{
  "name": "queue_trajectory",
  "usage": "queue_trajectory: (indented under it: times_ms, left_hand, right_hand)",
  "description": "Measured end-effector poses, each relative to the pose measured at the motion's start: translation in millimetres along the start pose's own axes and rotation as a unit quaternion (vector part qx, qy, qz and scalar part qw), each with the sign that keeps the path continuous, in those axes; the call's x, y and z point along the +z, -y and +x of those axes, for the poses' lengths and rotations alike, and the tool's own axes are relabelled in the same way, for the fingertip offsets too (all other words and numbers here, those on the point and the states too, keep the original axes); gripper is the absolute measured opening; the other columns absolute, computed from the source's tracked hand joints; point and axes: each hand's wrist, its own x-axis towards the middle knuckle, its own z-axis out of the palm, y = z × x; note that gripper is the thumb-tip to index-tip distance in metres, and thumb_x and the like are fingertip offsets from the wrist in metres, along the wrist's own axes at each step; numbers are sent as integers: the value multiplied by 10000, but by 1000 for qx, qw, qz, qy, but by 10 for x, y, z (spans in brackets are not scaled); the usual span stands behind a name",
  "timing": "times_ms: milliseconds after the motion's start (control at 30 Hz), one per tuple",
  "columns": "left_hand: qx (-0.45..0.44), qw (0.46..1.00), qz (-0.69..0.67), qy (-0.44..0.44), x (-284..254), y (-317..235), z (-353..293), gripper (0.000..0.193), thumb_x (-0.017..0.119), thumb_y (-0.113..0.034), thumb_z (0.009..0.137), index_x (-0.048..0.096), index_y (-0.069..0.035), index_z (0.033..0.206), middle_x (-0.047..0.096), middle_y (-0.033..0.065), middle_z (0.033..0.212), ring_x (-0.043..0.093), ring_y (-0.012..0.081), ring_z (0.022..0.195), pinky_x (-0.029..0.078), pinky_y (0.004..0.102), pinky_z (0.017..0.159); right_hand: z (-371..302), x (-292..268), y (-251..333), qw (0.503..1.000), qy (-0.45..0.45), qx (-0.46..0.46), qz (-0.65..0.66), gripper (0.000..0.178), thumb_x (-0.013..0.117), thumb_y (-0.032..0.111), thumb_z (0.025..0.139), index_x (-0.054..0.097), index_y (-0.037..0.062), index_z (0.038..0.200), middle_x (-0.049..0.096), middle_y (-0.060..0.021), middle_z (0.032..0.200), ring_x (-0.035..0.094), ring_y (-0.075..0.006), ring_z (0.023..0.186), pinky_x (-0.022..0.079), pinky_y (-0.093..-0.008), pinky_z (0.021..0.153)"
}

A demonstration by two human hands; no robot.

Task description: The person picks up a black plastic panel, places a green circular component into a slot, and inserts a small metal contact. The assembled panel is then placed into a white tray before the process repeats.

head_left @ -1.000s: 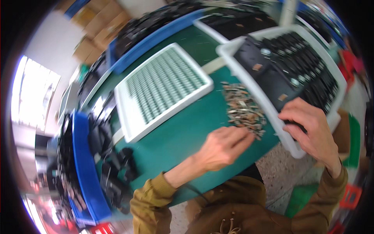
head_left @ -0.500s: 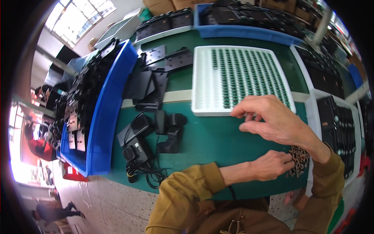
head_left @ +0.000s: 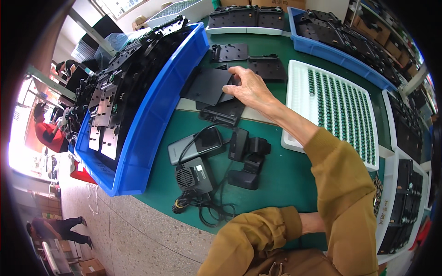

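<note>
My right hand [head_left: 248,89] reaches to the back left, over the right edge of a flat black panel [head_left: 207,86] that lies on other black parts. Thumb and forefinger are apart, and no grip on the panel shows. Further back lie two more black plates, one [head_left: 230,52] at the left and one [head_left: 267,69] beside it. My left hand is hidden behind my right sleeve; only its wrist [head_left: 311,222] shows. Right of my right forearm sits a white tray [head_left: 299,78] with rows of small green-topped pieces [head_left: 343,117]. Small brownish pieces [head_left: 377,191] lie past the tray's near right corner.
A long blue bin [head_left: 152,133] of black parts stands at the left, another blue bin [head_left: 340,51] at the back right. White trays [head_left: 390,202] of black parts line the right. A grey power bank [head_left: 195,145], a black device [head_left: 246,179] and cables [head_left: 216,214] lie front left.
My right hand has gone from the white tray's near edge left to the black panels. My left hand has dropped out of sight behind my right sleeve. The view has turned left.
</note>
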Motion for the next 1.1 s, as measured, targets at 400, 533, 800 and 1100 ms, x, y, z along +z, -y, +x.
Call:
queue_trajectory:
  times_ms: [400,533,800,1100]
  left_hand:
    - [7,991,126,-53,-365,56,-314,531,659,-151,753,547,-47,1261,529,163,1305,495,383,1190,395,485,960]
    - [33,988,138,-54,-255,68,-224,497,659,-144,745,566,-48,1224,553,156,1266,528,382,1142,425,489,909]
    - [88,987,126,-57,190,34,105,430,658,-132,730,604,-49,1149,601,142,1189,592,380,1046,485,497,808]
    - [-25,995,34,-93,72,77,218,150,640,-41,740,649,-10,887,655,122,829,664,274,831,531,392,691]
  right_hand:
    - [311,295,-62,988,-82,68,-109,551,843,145,614,676,-13,1115,664,-212,1130,646,-346,1067,521,-412,935]
    - [283,118,-144,989,-94,109,32,522,826,73,673,625,-97,1124,687,-166,956,685,-240,843,558,-352,775]
    - [-645,-847,731,981,-146,-63,114,312,749,33,790,633,-29,1073,651,-36,860,612,-95,759,503,-235,666]
    - [-2778,-1703,1148,836,-150,-383,-363,341,708,-92,662,654,31,975,638,-125,859,580,-238,703,464,-292,594]
